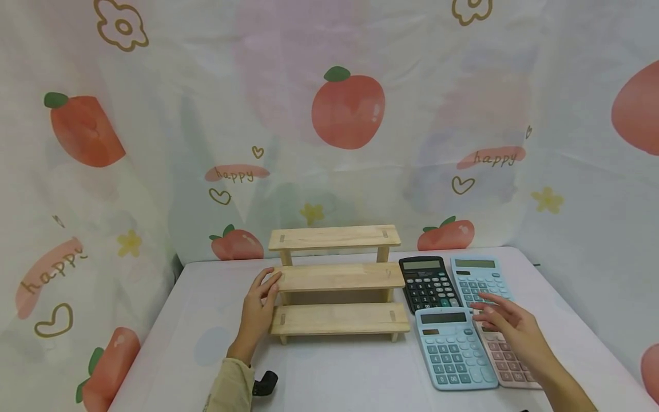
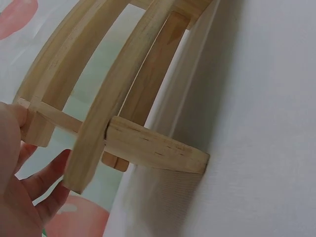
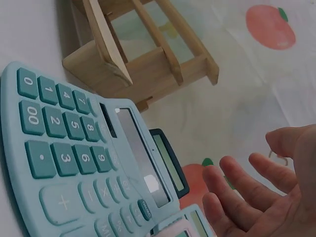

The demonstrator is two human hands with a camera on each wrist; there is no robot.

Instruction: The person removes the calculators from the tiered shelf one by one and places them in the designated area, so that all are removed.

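Observation:
A three-tier light wood display stand (image 1: 340,277) stands on the white table. My left hand (image 1: 259,303) is at its left end, fingers bent over the end of the middle step. In the left wrist view, that hand's fingers (image 2: 49,182) grip around the plank ends of the stand (image 2: 163,148). Over the calculators to the right, my right hand (image 1: 515,326) hovers with loosely spread fingers and nothing in them. Below it lie a blue calculator (image 1: 455,349) in front, a pink calculator (image 1: 507,355) partly hidden by the hand, a black calculator (image 1: 429,283) and another blue calculator (image 1: 479,272).
A small black curved object (image 1: 265,383) lies near the left sleeve (image 1: 231,386). Fruit-printed cloth (image 1: 350,189) hangs behind and at both sides of the table (image 1: 340,377). The black calculator stands close to the right end of the stand.

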